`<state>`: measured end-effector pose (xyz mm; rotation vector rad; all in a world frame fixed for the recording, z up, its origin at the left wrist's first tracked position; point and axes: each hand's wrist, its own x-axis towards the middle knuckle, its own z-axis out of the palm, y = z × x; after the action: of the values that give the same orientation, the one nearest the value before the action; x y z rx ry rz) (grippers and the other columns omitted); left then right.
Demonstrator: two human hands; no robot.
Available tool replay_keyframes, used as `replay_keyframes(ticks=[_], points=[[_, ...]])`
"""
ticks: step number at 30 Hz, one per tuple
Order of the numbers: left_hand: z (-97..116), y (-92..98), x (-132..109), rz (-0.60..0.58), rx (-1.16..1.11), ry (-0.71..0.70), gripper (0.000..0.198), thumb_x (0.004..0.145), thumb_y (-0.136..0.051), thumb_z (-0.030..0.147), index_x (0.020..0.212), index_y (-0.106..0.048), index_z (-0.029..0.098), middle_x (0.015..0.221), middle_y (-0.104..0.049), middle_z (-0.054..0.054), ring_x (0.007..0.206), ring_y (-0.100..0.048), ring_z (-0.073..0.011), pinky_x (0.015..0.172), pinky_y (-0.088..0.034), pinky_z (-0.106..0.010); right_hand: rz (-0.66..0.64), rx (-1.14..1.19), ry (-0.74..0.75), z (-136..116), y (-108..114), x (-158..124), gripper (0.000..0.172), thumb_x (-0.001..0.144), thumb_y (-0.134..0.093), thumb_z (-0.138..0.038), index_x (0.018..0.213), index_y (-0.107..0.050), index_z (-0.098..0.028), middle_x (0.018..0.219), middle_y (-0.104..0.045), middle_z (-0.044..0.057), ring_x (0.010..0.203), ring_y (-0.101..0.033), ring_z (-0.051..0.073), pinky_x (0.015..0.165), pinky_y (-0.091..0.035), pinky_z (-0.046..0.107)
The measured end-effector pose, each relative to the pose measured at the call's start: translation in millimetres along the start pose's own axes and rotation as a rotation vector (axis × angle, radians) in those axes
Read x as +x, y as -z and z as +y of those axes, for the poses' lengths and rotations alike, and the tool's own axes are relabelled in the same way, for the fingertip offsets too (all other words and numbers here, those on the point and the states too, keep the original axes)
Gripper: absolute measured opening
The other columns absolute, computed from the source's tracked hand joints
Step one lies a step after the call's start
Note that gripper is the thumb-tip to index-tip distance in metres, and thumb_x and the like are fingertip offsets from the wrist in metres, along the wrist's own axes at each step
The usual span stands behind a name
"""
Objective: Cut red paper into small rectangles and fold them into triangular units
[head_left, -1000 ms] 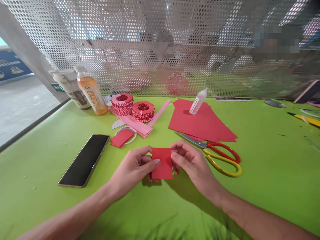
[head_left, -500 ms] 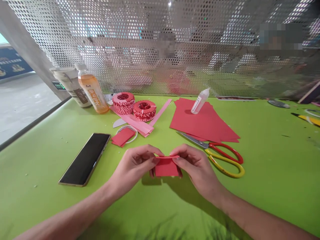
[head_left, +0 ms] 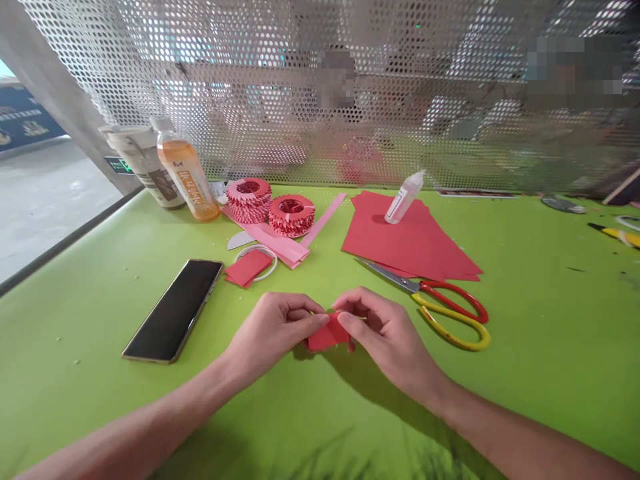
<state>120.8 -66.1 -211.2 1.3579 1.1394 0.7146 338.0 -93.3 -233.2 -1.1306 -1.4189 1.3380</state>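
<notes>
Between both hands, a little above the green table, is a small piece of red paper (head_left: 327, 335). My left hand (head_left: 277, 330) pinches its left side, thumb on the near face. On the other side my right hand (head_left: 380, 331) grips the paper's upper right part, the thumb close to the left thumb. Some fingers are hidden behind the paper. Scissors (head_left: 425, 297) with one red and one yellow handle lie right of my right hand. Beyond my left hand, small cut red paper pieces (head_left: 249, 267) rest on a white ring (head_left: 273, 265).
Red sheets (head_left: 390, 243) lie at the back, a glue bottle (head_left: 404, 198) standing on them. Two folded-paper rings (head_left: 249, 200) sit by pink strips (head_left: 280, 243). A phone (head_left: 175, 310), a drink bottle (head_left: 189, 177) and a cup (head_left: 145, 163) are left. A perforated metal screen (head_left: 280, 87) borders the table.
My thumbs have come closer together along the paper's upper edge. The paper, flat-fronted before, now looks tilted and shows less of its face. The view has shifted slightly.
</notes>
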Motion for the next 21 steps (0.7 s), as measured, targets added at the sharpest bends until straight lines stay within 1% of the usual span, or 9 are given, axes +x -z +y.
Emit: replay_keyframes(ticks=[2,3,8,11,16,21], points=[[-1.1,0.3,0.3,0.013,0.032,-0.004,0.022,0.077,-0.072,0.04,0.075,-0.078,0.019,0.054,-0.071,-0.001,0.042,-0.057,-0.0166,0.039,-0.039,-0.023,-0.007,0.01,-0.038,3.5,-0.2,1.4,0.023,0.093,-0.106,-0.046,0.097,-0.093,-0.027,0.081,-0.083,0.0,0.067,-0.07,0.02,0.061,-0.063,0.029],[-1.4,0.3,0.4,0.019,0.048,-0.004,0.021,0.077,-0.072,0.039,0.074,-0.079,0.019,0.053,-0.07,-0.001,0.042,-0.057,-0.0161,0.038,-0.038,-0.023,-0.01,0.013,-0.048,5.0,0.0,2.1,0.024,0.092,-0.107,-0.046,0.096,-0.094,-0.027,0.08,-0.083,-0.001,0.067,-0.069,0.019,0.062,-0.063,0.03],[-2.5,-0.1,0.9,0.052,0.116,0.01,0.019,0.073,-0.074,0.038,0.071,-0.079,0.02,0.048,-0.065,0.003,0.039,-0.05,-0.0138,0.036,-0.032,-0.021,-0.018,-0.027,-0.05,7.5,1.1,2.8,0.026,0.097,-0.105,-0.05,0.098,-0.094,-0.027,0.077,-0.08,-0.001,0.066,-0.07,0.02,0.063,-0.062,0.031],[-2.7,0.0,1.0,0.055,0.119,0.007,0.02,0.072,-0.074,0.039,0.072,-0.08,0.02,0.049,-0.065,0.003,0.041,-0.048,-0.0137,0.037,-0.032,-0.021,-0.022,-0.041,-0.039,6.9,0.9,2.0,0.024,0.1,-0.101,-0.049,0.1,-0.093,-0.026,0.079,-0.08,-0.001,0.067,-0.07,0.02,0.064,-0.062,0.031],[-1.2,0.6,-0.4,0.062,0.149,0.019,0.02,0.072,-0.074,0.039,0.07,-0.08,0.02,0.045,-0.057,0.006,0.039,-0.038,-0.0107,0.035,-0.026,-0.02,-0.021,-0.058,-0.024,7.6,1.1,2.2,0.023,0.101,-0.099,-0.049,0.102,-0.092,-0.027,0.081,-0.081,-0.001,0.069,-0.071,0.02,0.064,-0.062,0.031],[0.4,0.2,-1.6,0.056,0.145,0.022,0.02,0.072,-0.074,0.039,0.07,-0.079,0.02,0.044,-0.054,0.008,0.039,-0.035,-0.0096,0.034,-0.024,-0.019,-0.029,-0.087,0.004,10.2,1.9,2.7,0.022,0.107,-0.092,-0.049,0.104,-0.091,-0.028,0.082,-0.082,0.0,0.068,-0.073,0.02,0.065,-0.061,0.032]])
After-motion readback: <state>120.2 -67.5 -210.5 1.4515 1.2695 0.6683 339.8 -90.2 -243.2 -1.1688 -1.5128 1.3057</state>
